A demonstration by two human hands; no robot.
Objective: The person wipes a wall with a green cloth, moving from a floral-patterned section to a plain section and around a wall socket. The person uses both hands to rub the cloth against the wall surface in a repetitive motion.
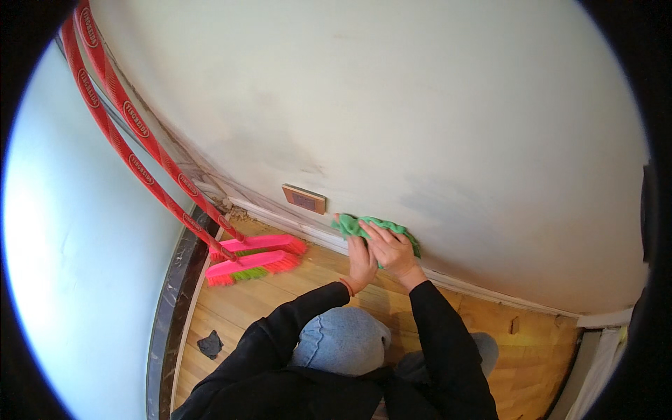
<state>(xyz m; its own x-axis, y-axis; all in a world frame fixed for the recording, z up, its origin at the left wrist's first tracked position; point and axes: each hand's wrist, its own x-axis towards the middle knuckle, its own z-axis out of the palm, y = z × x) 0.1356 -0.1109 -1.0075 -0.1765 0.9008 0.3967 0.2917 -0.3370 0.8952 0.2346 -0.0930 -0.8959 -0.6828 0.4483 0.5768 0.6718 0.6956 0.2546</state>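
Note:
A crumpled green cloth (348, 224) lies against the white wall (472, 131), low down by the white baseboard (325, 236). My right hand (392, 253) grips it from above, fingers spread over its folds. Close beside it, my left hand (361, 265) holds the cloth's lower side, with its fingertips partly hidden by the fabric. The two hands touch or nearly touch. Just up and left of the cloth, a gold-brown wall outlet plate (304, 199) is set in the wall. Grey smudges mark the wall around the plate and cloth.
Two brooms with red handles (142, 126) lean in the left corner, their pink heads (257, 262) on the wooden floor (252, 310). A dark scrap (210, 345) lies near the black marble-look skirting (170, 304). My denim-covered knee (341, 341) is close below my hands.

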